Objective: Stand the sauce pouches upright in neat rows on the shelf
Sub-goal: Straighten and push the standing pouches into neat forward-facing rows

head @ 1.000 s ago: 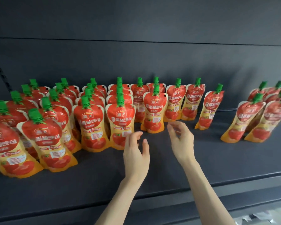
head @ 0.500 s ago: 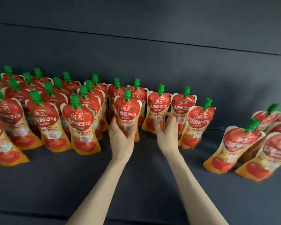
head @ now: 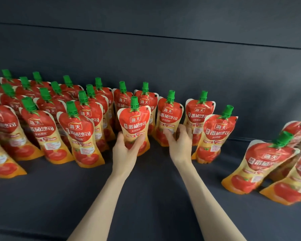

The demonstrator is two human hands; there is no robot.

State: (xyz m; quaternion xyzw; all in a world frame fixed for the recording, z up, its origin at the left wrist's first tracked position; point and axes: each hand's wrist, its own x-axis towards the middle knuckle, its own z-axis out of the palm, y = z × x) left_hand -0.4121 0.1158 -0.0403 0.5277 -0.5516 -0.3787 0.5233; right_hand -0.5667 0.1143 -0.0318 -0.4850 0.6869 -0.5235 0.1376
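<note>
Red and yellow sauce pouches with green caps stand in several rows on the dark shelf [head: 146, 197]. My left hand [head: 127, 148] grips the lower part of one upright pouch [head: 135, 122] in the middle front. My right hand [head: 179, 143] curls its fingers round the bottom of the neighbouring pouch [head: 169, 115] just to the right. Another pouch [head: 199, 112] stands behind my right hand, and a slightly tilted pouch [head: 215, 134] stands to its right.
A packed block of upright pouches [head: 47, 119] fills the left side. A separate cluster of leaning pouches [head: 268, 162] sits at the far right. Bare shelf lies in front of my arms and between the two groups. A dark back panel [head: 163, 58] rises behind.
Both hands reached forward from above the shelf front and closed on two pouches. The view moved closer and lower toward the rows.
</note>
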